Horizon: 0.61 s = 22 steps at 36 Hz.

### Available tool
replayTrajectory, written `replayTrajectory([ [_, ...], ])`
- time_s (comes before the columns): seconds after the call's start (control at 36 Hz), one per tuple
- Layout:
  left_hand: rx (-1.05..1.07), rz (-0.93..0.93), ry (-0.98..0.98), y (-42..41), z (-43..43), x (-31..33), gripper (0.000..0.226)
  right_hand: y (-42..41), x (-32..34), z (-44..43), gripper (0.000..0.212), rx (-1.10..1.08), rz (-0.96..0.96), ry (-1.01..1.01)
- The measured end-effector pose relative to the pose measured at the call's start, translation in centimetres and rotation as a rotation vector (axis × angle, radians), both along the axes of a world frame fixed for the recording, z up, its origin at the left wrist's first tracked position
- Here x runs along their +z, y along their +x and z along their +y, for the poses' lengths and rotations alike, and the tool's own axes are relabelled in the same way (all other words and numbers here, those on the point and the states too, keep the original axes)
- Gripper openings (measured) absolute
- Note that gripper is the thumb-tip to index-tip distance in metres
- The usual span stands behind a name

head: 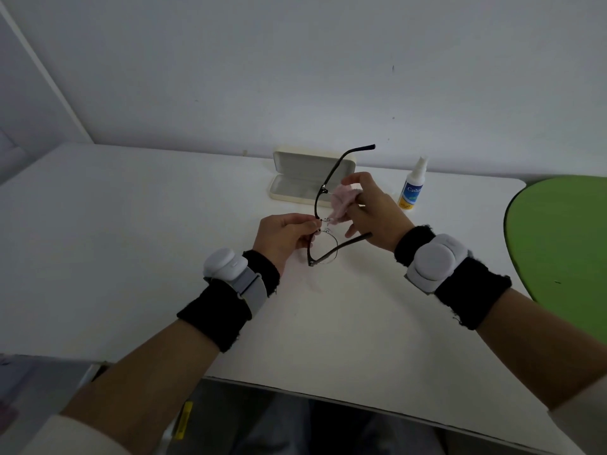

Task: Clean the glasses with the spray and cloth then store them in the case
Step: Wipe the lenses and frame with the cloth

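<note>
Dark-framed glasses [317, 205] hang above the white table, temples unfolded. My left hand [284, 236] pinches them at the bridge. My right hand [371, 210] holds a pink cloth [341, 201] pressed against the far lens. Behind the hands a cream glasses case [295, 178] lies with its lid up. The spray bottle [412, 185], white with a blue and yellow label, stands upright to the right of the case.
The white table [131, 241] meets a white wall at the back. A green rounded surface [558, 244] adjoins the table on the right. Both wrists wear black bands with grey devices. The table's near edge runs below my forearms.
</note>
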<state>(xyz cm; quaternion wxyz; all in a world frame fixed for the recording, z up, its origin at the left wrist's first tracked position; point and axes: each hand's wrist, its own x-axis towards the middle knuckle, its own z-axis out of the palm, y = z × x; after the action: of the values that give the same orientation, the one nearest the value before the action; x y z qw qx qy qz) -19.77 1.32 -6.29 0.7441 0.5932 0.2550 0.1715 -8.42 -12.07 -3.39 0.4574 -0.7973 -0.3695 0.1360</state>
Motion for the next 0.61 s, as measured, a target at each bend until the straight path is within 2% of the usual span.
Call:
replayTrajectory([
  [0.14,-0.022,-0.014,-0.010,-0.1,-0.1,-0.1,0.008,0.1,0.5,-0.1,0.045,0.102,-0.245,-0.126],
  [0.28,-0.046,-0.025,-0.029,-0.3,-0.3,-0.3,0.010,0.4,1.2,-0.3,0.046,0.134,-0.372,-0.196],
  [0.42,-0.077,-0.037,-0.033,-0.4,-0.4,-0.2,0.006,0.2,1.9,-0.3,0.037,0.125,-0.422,-0.211],
  [0.61,-0.092,-0.052,-0.030,-0.3,-0.7,-0.2,0.010,-0.1,1.8,0.0,0.030,0.111,-0.394,-0.137],
])
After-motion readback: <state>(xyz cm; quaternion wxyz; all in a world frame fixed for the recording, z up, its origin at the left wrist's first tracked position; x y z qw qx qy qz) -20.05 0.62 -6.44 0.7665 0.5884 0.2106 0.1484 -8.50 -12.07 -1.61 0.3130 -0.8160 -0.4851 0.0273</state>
